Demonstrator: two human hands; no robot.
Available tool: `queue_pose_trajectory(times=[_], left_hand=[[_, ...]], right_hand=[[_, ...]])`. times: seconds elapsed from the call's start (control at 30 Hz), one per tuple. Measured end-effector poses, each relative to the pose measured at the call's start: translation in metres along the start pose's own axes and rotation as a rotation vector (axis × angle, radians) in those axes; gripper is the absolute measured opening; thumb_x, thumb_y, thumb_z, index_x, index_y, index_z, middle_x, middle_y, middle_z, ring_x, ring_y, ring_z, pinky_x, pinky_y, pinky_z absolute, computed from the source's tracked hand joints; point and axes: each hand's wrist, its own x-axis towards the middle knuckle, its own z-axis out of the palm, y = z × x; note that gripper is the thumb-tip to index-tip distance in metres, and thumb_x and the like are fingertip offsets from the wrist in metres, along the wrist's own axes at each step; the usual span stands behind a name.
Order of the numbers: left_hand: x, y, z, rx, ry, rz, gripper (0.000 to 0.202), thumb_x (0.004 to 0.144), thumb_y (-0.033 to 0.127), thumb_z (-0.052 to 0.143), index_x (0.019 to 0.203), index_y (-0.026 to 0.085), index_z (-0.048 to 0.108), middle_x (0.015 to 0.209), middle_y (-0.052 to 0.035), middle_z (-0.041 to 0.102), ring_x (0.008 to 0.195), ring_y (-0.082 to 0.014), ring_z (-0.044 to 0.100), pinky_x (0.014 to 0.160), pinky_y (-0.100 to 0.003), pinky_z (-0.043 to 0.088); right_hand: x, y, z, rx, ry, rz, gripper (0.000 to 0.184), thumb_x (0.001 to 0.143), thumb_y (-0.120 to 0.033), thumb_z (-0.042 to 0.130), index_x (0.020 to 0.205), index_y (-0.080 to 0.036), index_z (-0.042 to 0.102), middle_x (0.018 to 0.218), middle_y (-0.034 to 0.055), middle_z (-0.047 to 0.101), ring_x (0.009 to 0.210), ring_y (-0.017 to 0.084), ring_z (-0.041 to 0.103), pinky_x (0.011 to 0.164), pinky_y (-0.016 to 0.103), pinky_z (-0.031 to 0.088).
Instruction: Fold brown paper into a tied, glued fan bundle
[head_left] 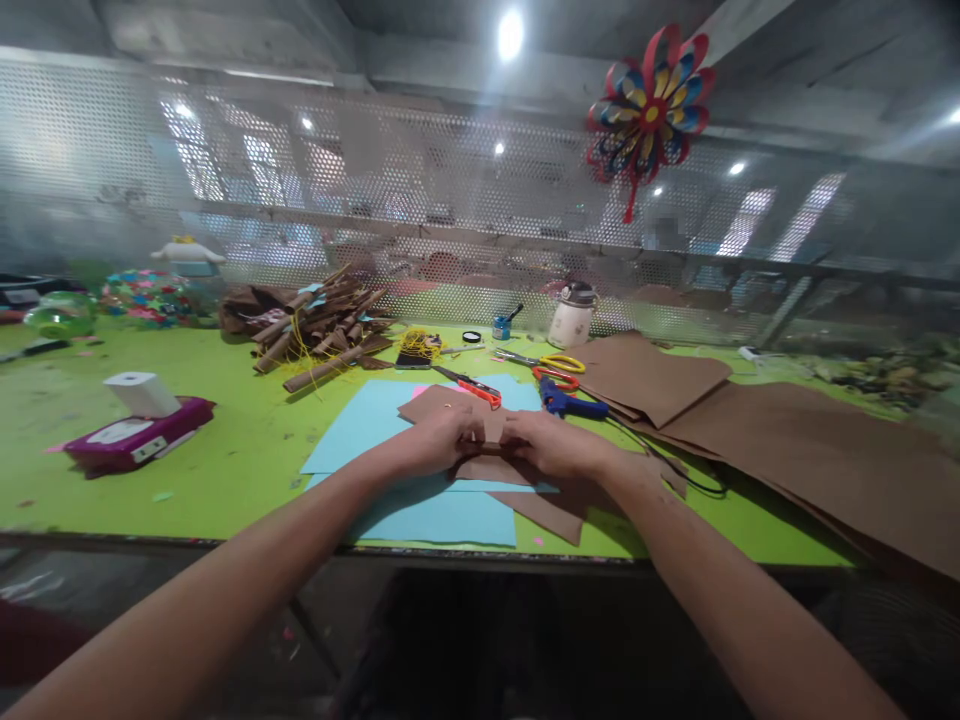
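My left hand (442, 437) and my right hand (547, 443) meet over the middle of the green table (232, 450). Both have their fingers curled and pinched on a brown paper piece (495, 425), which looks rolled or folded between them. More brown paper scraps (551, 510) lie under my right wrist. Beneath it all lie light blue paper sheets (360, 420).
Orange-handled scissors (472, 384), yellow-handled scissors (544, 363) and a blue glue gun (570, 402) lie behind my hands. A heap of brown paper rolls (315, 335) sits at the back, large brown sheets (810, 450) at the right, a purple wipes pack (135, 435) at the left. A paper pinwheel (649, 105) hangs on the mesh.
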Motion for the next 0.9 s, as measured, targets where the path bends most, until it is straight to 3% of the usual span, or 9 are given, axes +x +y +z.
queue_pose_trajectory(times=[0.1,0.23,0.43,0.6,0.9], left_hand=[[-0.003,0.008,-0.008,0.007,-0.053,-0.016,0.013,0.073,0.008,0.051,0.071,0.015,0.061,0.072,-0.0021,0.058,0.062,-0.0136,0.046,0.056,-0.024,0.030],[-0.006,0.023,-0.020,0.094,-0.133,-0.015,0.013,0.069,0.008,0.053,0.075,0.014,0.063,0.076,-0.0038,0.056,0.060,-0.0131,0.046,0.054,-0.024,0.030],[-0.009,0.027,-0.018,0.206,-0.086,0.154,0.015,0.078,0.020,0.054,0.088,0.015,0.063,0.086,-0.0080,0.053,0.072,-0.0170,0.049,0.064,-0.026,0.037],[-0.009,0.023,-0.015,0.219,-0.094,0.149,0.015,0.079,0.022,0.053,0.089,0.015,0.062,0.085,-0.0084,0.054,0.070,-0.0171,0.050,0.062,-0.026,0.037],[-0.007,0.031,-0.016,0.378,-0.071,0.155,0.018,0.077,0.022,0.054,0.090,0.014,0.063,0.091,-0.0117,0.058,0.077,-0.0202,0.052,0.066,-0.028,0.038]], right_hand=[[-0.004,0.000,-0.003,-0.049,-0.051,0.003,0.019,0.067,0.001,0.050,0.072,-0.016,0.057,0.082,0.0024,0.057,0.068,0.013,0.045,0.056,0.023,0.030],[-0.006,0.000,-0.001,-0.058,-0.057,0.010,0.017,0.071,-0.003,0.051,0.078,-0.016,0.057,0.087,0.0039,0.058,0.071,0.014,0.046,0.058,0.024,0.031],[-0.009,-0.008,0.000,-0.043,0.013,-0.007,0.023,0.076,-0.011,0.057,0.098,-0.017,0.059,0.105,0.0091,0.059,0.092,0.021,0.052,0.079,0.031,0.039],[-0.011,-0.008,0.005,-0.119,0.033,-0.071,0.027,0.078,-0.015,0.057,0.104,-0.018,0.058,0.113,0.0107,0.058,0.100,0.023,0.052,0.088,0.035,0.039],[-0.010,-0.011,0.008,-0.183,0.057,-0.047,0.023,0.083,-0.013,0.049,0.105,-0.017,0.057,0.113,0.0129,0.059,0.103,0.024,0.053,0.091,0.038,0.039]])
